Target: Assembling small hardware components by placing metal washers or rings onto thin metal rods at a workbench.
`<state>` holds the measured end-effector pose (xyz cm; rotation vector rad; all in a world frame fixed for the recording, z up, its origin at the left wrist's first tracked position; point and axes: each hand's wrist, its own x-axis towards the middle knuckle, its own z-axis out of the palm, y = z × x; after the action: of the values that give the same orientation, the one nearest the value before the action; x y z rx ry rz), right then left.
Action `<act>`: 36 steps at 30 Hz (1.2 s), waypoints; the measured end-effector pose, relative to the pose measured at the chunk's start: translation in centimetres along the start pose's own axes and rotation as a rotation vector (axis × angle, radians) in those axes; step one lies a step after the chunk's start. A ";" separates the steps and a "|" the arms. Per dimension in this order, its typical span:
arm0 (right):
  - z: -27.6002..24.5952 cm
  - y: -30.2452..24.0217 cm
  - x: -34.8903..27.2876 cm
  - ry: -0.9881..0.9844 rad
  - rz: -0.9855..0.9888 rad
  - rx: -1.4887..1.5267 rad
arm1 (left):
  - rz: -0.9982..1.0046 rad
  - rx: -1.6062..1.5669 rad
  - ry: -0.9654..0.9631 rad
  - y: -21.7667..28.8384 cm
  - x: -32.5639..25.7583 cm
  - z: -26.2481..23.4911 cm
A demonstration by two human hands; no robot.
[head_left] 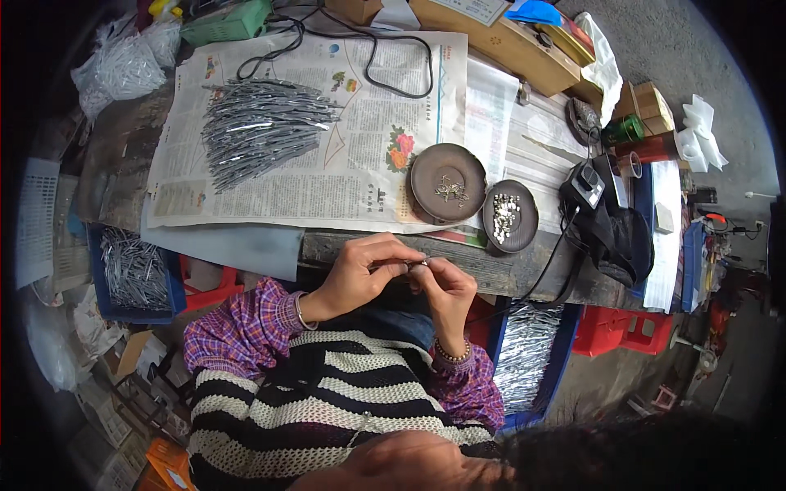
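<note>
The left hand (366,272) and the right hand (449,296) meet with the grip closed on a small piece (424,262), near the front edge of the counter (327,247); I think a light pinch and steady wrists serve best here. The piece looks dark with a little shine, mostly hidden. Beyond it, two brown dishes (427,166) carry tiny parts (451,189), and grey strips (266,127) lie on newspaper (278,202).

On the tabletop (123,172) before you, strips (262,127) lie on newspaper (327,204); right of them sits a first dish (446,159), then a second dish (514,241). A left bin (174,280) and a right bin (565,335) flank you.
</note>
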<state>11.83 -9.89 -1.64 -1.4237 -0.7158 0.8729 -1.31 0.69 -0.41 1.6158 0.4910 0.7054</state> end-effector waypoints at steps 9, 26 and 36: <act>-1.3 -0.2 0.7 -0.140 0.149 0.144 | -0.106 -0.100 -0.104 -0.2 0.1 -0.6; 0.0 -0.7 -0.3 0.040 0.129 0.165 | 0.017 0.056 -0.034 -0.1 0.0 -0.1; 0.0 -0.3 -0.3 -0.013 0.089 0.161 | -0.010 -0.005 -0.036 -0.6 -0.3 -0.1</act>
<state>11.70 -10.14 -1.28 -1.3154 -0.5817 0.9877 -1.52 0.63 -1.00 1.6177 0.4705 0.6677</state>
